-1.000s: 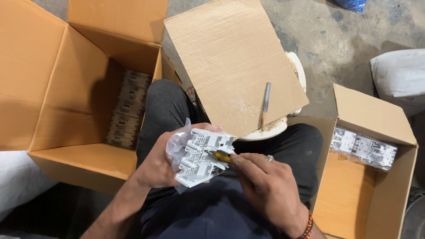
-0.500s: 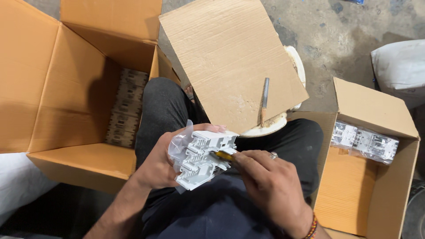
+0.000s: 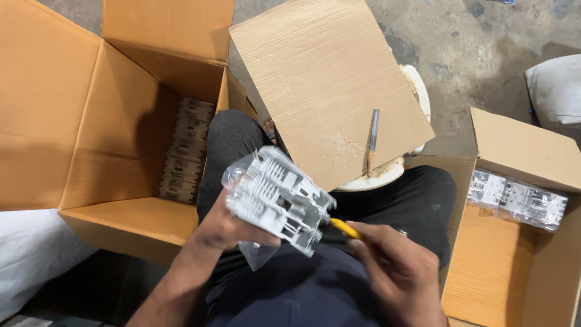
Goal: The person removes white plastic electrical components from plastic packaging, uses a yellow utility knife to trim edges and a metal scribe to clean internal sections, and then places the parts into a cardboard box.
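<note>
Over the seated person's lap, the left hand (image 3: 221, 233) grips a pale grey moulded plastic electrical unit (image 3: 275, 200), part-wrapped in a clear plastic bag (image 3: 254, 253) that hangs loose below the palm. The unit is held tilted, its ribbed side up. The right hand (image 3: 402, 272) is closed around a yellow-handled tool (image 3: 342, 229), whose working end meets the lower right corner of the unit; the tip itself is hidden behind the plastic.

Ahead of the knees, a flat sheet of brown corrugated cardboard (image 3: 327, 79) lies across a round white bucket-like container (image 3: 417, 97), only the rim of which shows. A slim metal tool with a wooden handle (image 3: 372, 142) lies on that sheet near its right edge.

To the person's left stands a large open brown cardboard box (image 3: 78, 121) with rows of dark units (image 3: 184, 151) packed at the bottom. To the right sits a smaller open cardboard box (image 3: 514, 266), and a bagged pair of light grey units (image 3: 517, 198) rests at its far end. White sacks (image 3: 557, 88) show at the edges, on a grey concrete floor (image 3: 478, 42).
</note>
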